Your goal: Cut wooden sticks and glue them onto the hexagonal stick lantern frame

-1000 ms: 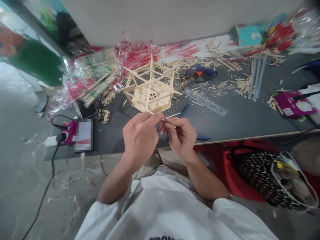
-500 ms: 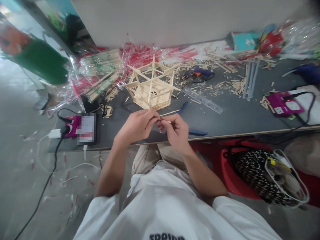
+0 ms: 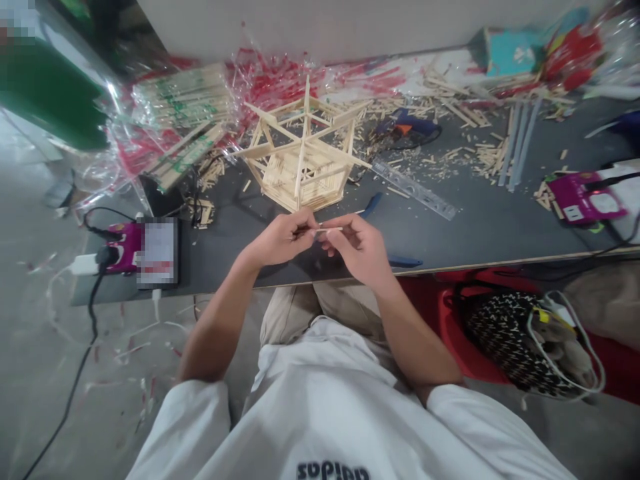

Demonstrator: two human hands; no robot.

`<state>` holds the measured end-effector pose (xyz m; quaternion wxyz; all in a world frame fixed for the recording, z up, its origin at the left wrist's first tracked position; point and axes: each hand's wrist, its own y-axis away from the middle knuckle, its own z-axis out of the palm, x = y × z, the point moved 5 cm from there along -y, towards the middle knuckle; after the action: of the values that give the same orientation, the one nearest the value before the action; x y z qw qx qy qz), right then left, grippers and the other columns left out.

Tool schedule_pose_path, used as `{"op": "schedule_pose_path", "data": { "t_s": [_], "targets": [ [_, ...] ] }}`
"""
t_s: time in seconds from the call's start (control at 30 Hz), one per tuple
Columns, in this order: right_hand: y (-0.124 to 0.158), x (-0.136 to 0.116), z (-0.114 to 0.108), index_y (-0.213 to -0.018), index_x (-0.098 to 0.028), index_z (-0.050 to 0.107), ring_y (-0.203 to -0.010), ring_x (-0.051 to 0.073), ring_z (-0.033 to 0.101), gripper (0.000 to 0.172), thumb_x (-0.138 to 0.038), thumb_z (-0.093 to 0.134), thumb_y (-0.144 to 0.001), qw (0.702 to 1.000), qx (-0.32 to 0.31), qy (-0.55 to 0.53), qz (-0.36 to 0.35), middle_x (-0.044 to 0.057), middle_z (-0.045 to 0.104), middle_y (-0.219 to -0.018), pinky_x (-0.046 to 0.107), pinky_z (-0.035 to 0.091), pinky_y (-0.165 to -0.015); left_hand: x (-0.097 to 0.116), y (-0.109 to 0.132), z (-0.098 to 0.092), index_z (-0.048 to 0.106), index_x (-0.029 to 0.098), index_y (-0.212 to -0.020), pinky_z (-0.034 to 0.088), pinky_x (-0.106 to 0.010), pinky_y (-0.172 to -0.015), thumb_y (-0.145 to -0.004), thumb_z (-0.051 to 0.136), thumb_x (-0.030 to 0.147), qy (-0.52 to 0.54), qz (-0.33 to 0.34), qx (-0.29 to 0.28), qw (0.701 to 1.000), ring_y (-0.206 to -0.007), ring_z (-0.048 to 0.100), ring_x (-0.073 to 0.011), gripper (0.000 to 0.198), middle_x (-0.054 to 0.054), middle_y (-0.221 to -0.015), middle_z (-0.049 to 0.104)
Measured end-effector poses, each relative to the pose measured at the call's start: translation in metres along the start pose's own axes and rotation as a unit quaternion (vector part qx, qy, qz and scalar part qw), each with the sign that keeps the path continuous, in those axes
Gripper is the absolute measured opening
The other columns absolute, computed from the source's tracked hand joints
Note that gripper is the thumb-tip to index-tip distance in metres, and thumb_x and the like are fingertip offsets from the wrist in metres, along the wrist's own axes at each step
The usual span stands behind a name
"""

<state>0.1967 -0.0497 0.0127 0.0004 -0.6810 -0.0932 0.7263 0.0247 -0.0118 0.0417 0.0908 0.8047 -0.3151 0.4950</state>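
Close together near the table's front edge, my left hand (image 3: pixel 285 238) and my right hand (image 3: pixel 361 250) pinch a short, thin wooden stick (image 3: pixel 330 230) between them. The stick lies roughly level, its ends partly covered by my fingers. Just beyond them stands a six-sided frame (image 3: pixel 305 170) built of pale wooden sticks, with crossing bars on top and a layered base. A blue-handled tool (image 3: pixel 373 204) lies partly behind my right hand, and another blue handle (image 3: pixel 405 261) shows to its right.
A clear ruler (image 3: pixel 417 192) and a blue glue gun (image 3: pixel 407 125) lie right of the frame. Scattered stick pieces and glue sticks (image 3: pixel 520 143) cover the back right. Bundled sticks in plastic (image 3: pixel 183 100) lie at left. Purple power boxes (image 3: pixel 583 199) with cables sit at the table's ends.
My hands have drawn slightly apart, and more of the stick shows between them. The view has shifted a little; the frame stands where it stood.
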Motion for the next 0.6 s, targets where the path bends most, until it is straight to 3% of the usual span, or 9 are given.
{"op": "schedule_pose_path", "data": {
  "t_s": [0.13, 0.23, 0.33, 0.43, 0.6],
  "targets": [
    [-0.004, -0.014, -0.04, -0.122, -0.021, 0.075, -0.093, 0.02, 0.079, 0.045, -0.059, 0.079, -0.1, 0.986, -0.012, 0.151, -0.073, 0.008, 0.084, -0.105, 0.034, 0.065, -0.085, -0.011, -0.001, 0.001, 0.059, 0.021, -0.09, 0.04, -0.026, -0.064, -0.094, 0.057, 0.028, -0.005, -0.024, 0.019, 1.0, -0.063, 0.048, -0.0124, 0.008, 0.003, -0.071, 0.057],
    [-0.006, -0.026, -0.072, -0.124, -0.022, 0.077, -0.096, 0.024, 0.078, 0.034, -0.046, 0.08, -0.099, 0.943, -0.028, 0.304, -0.131, 0.009, 0.083, -0.11, 0.04, 0.064, -0.09, -0.015, -0.002, 0.003, 0.06, 0.021, -0.091, 0.039, -0.026, -0.065, -0.094, 0.056, 0.028, -0.002, -0.034, 0.023, 0.999, -0.066, 0.048, -0.0131, 0.009, 0.002, -0.074, 0.058],
    [-0.005, -0.031, -0.089, -0.125, -0.024, 0.079, -0.104, 0.029, 0.078, 0.034, -0.045, 0.082, -0.098, 0.908, -0.057, 0.386, -0.154, 0.01, 0.082, -0.116, 0.045, 0.064, -0.095, -0.016, -0.003, 0.005, 0.059, 0.021, -0.09, 0.037, -0.027, -0.065, -0.095, 0.055, 0.027, -0.002, -0.037, 0.024, 0.999, -0.066, 0.046, -0.0129, 0.008, 0.003, -0.074, 0.055],
    [-0.003, -0.03, -0.082, -0.125, -0.025, 0.08, -0.096, 0.027, 0.079, 0.03, -0.041, 0.081, -0.1, 0.911, -0.058, 0.375, -0.16, 0.009, 0.084, -0.112, 0.042, 0.064, -0.092, -0.015, -0.005, 0.006, 0.059, 0.021, -0.091, 0.037, -0.027, -0.065, -0.096, 0.054, 0.026, -0.011, -0.035, 0.028, 0.999, -0.065, 0.045, -0.0126, 0.009, 0.004, -0.073, 0.054],
    [-0.011, -0.016, -0.036, -0.122, -0.021, 0.078, -0.083, 0.022, 0.08, 0.028, -0.038, 0.077, -0.101, 0.952, -0.084, 0.269, -0.12, 0.008, 0.086, -0.102, 0.036, 0.064, -0.082, -0.014, -0.007, 0.008, 0.06, 0.021, -0.091, 0.037, -0.026, -0.063, -0.096, 0.054, 0.026, -0.021, -0.023, 0.033, 0.999, -0.063, 0.046, -0.0114, 0.009, 0.004, -0.073, 0.057]
  ]
}}
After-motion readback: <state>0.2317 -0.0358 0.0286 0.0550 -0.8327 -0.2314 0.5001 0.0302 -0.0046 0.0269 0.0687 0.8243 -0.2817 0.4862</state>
